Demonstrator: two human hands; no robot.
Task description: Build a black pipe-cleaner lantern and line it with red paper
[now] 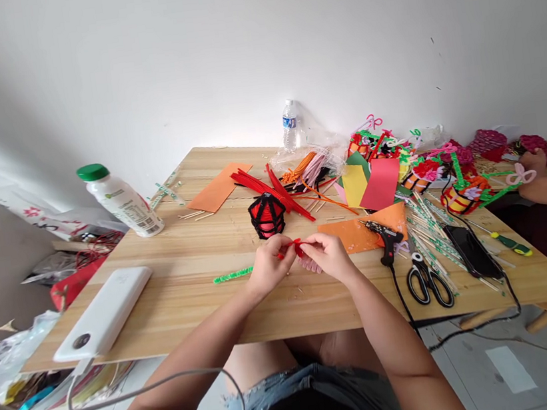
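Between my two hands is a small piece of red pipe cleaner (298,247), bent into a little looped shape. My left hand (272,264) pinches its left side, and my right hand (328,257) pinches the right side. Just beyond my fingers stands a small red lantern-like piece (267,216) wrapped in black pipe cleaner. A green pipe cleaner (233,275) lies left of my left hand. Something pale pink (310,265) is partly hidden under my right hand. Behind the lantern is a bundle of red pipe cleaners (272,192).
A hot glue gun (387,238), black scissors (428,281), a phone (472,251) and many thin sticks (432,238) lie to the right. On the left are a white power bank (103,313) and a white bottle (120,201). Another person's hand (539,164) shows at far right.
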